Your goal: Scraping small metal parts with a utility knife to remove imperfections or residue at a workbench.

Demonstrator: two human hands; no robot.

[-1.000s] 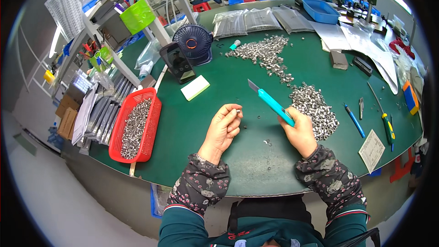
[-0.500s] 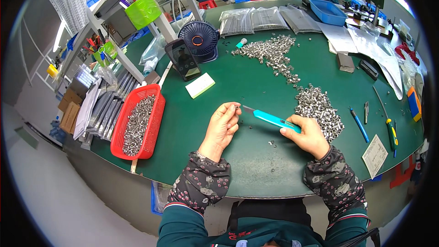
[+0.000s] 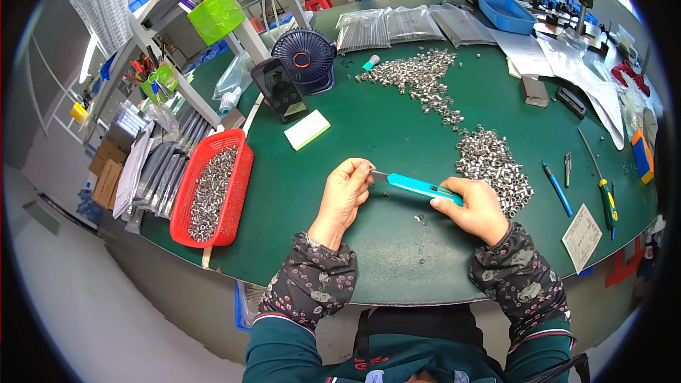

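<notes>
My right hand (image 3: 477,209) is closed round a turquoise utility knife (image 3: 418,186), its blade pointing left. The blade's tip meets the fingertips of my left hand (image 3: 345,190), which pinch a small metal ring mostly hidden by the fingers. To the right of the knife lies a heap of small silver metal rings (image 3: 493,167). A second, looser spread of rings (image 3: 418,78) lies farther back. At the left, a red plastic basket (image 3: 240,195) holds many more. Tiny dark scraps (image 3: 421,220) are scattered on the green table (image 3: 383,269) between my forearms.
A phone (image 3: 280,91) leans by a blue fan (image 3: 303,60), near a white note pad (image 3: 307,130). On the right lie a blue pen-like tool (image 3: 557,188), a screwdriver (image 3: 607,202) and a paper slip (image 3: 582,238). Bagged parts (image 3: 411,26) and a blue bin (image 3: 506,14) stand behind.
The knife has moved slightly left, so its blade now reaches the left fingertips, where a small gap showed before. The view has shifted a little.
</notes>
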